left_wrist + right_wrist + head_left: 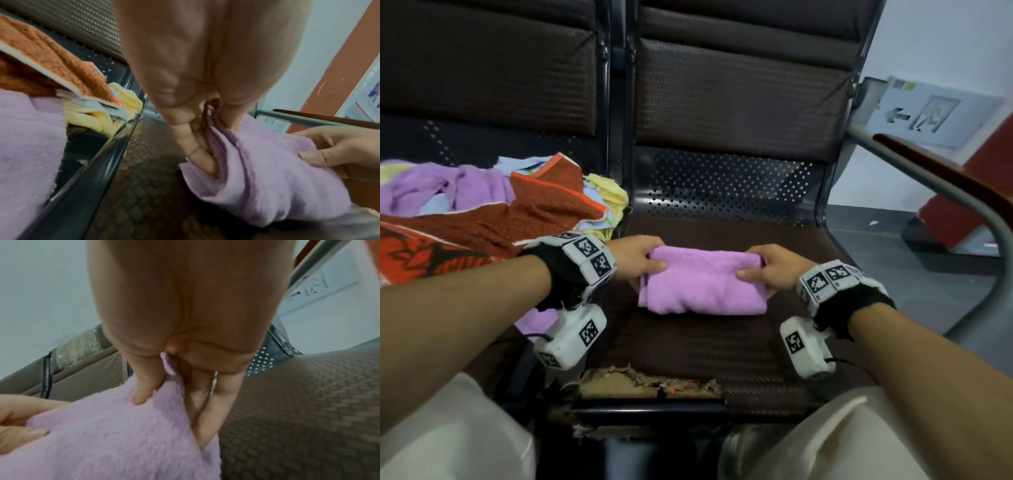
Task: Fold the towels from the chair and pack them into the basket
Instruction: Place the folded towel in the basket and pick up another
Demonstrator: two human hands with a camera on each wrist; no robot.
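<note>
A folded lilac towel (702, 281) lies across the brown seat (688, 346) of the right chair. My left hand (645, 262) pinches its left end, thumb on top and fingers underneath. At the other end my right hand (758, 269) pinches the towel the same way. In the left wrist view the left hand (207, 146) has its fingers tucked under the towel (267, 178). The right wrist view shows the right hand (174, 395) with its thumb on the towel (102, 443). A pile of unfolded towels (493, 212) covers the left chair. No basket is in view.
The pile holds a rust-orange towel (51, 53), a yellow one (107, 113) and another lilac one (24, 146). A dark metal rail (88, 170) separates the two seats. A grey armrest with a wooden top (945, 185) curves at the right. My knees (448, 438) are below.
</note>
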